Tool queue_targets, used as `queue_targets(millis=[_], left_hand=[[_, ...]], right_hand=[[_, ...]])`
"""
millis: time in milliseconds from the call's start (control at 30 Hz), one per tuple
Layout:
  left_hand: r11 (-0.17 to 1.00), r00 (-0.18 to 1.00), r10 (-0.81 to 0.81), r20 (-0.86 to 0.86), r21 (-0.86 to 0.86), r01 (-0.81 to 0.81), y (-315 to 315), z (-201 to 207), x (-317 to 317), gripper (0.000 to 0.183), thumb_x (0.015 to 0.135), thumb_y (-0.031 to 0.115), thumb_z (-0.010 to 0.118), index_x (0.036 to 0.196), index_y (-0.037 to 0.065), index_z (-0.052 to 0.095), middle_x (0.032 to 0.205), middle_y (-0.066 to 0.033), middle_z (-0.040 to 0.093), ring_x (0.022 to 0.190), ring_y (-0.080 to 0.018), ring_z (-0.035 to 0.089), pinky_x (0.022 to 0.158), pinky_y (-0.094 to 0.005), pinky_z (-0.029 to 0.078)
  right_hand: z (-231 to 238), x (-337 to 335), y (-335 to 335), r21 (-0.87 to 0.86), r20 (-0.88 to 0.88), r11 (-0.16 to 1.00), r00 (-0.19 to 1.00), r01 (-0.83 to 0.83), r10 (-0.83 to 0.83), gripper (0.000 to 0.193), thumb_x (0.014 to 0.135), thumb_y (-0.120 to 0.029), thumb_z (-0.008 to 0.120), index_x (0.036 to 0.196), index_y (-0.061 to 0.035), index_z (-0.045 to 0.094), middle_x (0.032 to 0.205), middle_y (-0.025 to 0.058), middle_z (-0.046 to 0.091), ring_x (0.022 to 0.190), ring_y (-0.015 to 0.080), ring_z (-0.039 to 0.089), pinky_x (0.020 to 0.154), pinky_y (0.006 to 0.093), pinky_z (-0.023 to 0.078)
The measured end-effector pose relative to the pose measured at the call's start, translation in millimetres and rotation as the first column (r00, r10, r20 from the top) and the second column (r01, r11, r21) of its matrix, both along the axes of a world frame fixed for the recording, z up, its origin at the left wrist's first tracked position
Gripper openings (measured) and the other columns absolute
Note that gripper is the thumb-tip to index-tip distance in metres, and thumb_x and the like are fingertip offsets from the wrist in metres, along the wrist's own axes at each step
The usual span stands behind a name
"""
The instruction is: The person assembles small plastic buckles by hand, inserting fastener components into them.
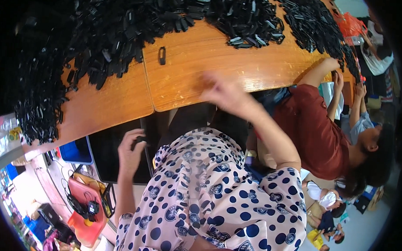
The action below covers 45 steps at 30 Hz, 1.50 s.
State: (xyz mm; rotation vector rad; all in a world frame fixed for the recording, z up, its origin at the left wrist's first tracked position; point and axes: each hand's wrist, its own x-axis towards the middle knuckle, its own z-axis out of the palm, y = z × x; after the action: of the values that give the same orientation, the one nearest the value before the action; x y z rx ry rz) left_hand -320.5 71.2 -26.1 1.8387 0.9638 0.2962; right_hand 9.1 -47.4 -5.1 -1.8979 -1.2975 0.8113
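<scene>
My left hand (130, 152) hovers off the near edge of the wooden table, over a dark surface below. Its fingers are curled, with a small black piece (140, 139) pinched at the tips, mostly hidden. Above the table's front edge, my right hand (226, 94) is smeared by motion, so its fingers do not show clearly. To the left of that hand, a single black loop-shaped plastic part (162, 56) lies alone on the tabletop (185, 72). Beyond it spreads a large heap of similar black parts (124, 30).
More black parts form a pile (244, 21) at the far middle and another (310, 27) at the right. A person in a brown shirt (316, 129) sits close on my right, with others beyond. A red stool (87, 201) holding black cables stands at lower left, near a blue bin (76, 151).
</scene>
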Motion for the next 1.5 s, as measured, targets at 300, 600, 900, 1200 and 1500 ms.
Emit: queue_targets(millis=[300,600,900,1200,1500], left_hand=[[0.772,0.961,0.116,-0.253,0.632,0.073,45.3,19.0,-26.7,0.012,0.08,0.013,0.065,0.087,0.003,0.062,0.082,-0.0118,0.062,0.079,-0.0304,0.059,0.071,-0.0368,0.047],[0.66,0.992,-0.102,-0.076,0.741,0.125,128.2,1.8,139.2,0.018,0.083,0.006,0.056,0.101,0.007,0.059,0.096,-0.0115,0.058,0.083,-0.0295,0.06,0.064,-0.0373,0.048],[0.201,0.844,-0.343,-0.412,0.845,0.495,178.5,-2.9,156.0,0.031,0.08,0.007,0.05,0.109,0.014,0.058,0.129,-0.0182,0.048,0.12,-0.0347,0.046,0.098,-0.0407,0.04],[0.858,0.958,-0.282,-0.042,0.437,0.272,157.5,7.1,159.7,0.015,0.081,0.005,0.063,0.094,0.004,0.055,0.096,-0.0078,0.059,0.084,-0.0232,0.059,0.066,-0.0339,0.047],[0.664,0.733,0.295,0.613,-0.683,0.304,106.8,-4.0,175.6,0.031,0.09,0.01,0.058,0.12,0.006,0.05,0.108,-0.0075,0.06,0.089,-0.0153,0.061,0.072,-0.0214,0.049]], right_hand=[[-11.4,123.0,19.3,0.024,0.903,0.999,0.428,0.048,-0.042,0.021,0.077,-0.011,0.064,0.096,-0.005,0.055,0.092,0.01,0.053,0.089,0.0288,0.057,0.073,0.0369,0.05],[-10.8,110.6,30.6,-0.133,0.859,0.991,0.494,-0.035,0.133,0.026,0.078,0.005,0.05,0.103,-0.0031,0.053,0.093,0.0146,0.056,0.089,0.0308,0.059,0.072,0.0386,0.051],[-4.6,72.1,33.8,0.135,-0.659,0.828,0.673,0.545,-0.335,0.026,0.078,0.004,0.047,0.099,-0.0062,0.058,0.09,0.0077,0.054,0.072,0.0164,0.061,0.061,0.028,0.054],[-58.1,39.4,32.6,0.044,-0.989,0.781,0.136,0.623,-0.052,0.015,0.081,0.003,0.063,0.093,-0.0039,0.057,0.09,0.0057,0.06,0.085,0.019,0.063,0.078,0.0302,0.054],[-64.0,36.9,25.7,0.127,-0.914,0.774,0.376,0.621,-0.151,0.014,0.081,0.0,0.065,0.09,-0.0049,0.056,0.086,0.0034,0.059,0.078,0.0138,0.061,0.072,0.0272,0.055]])
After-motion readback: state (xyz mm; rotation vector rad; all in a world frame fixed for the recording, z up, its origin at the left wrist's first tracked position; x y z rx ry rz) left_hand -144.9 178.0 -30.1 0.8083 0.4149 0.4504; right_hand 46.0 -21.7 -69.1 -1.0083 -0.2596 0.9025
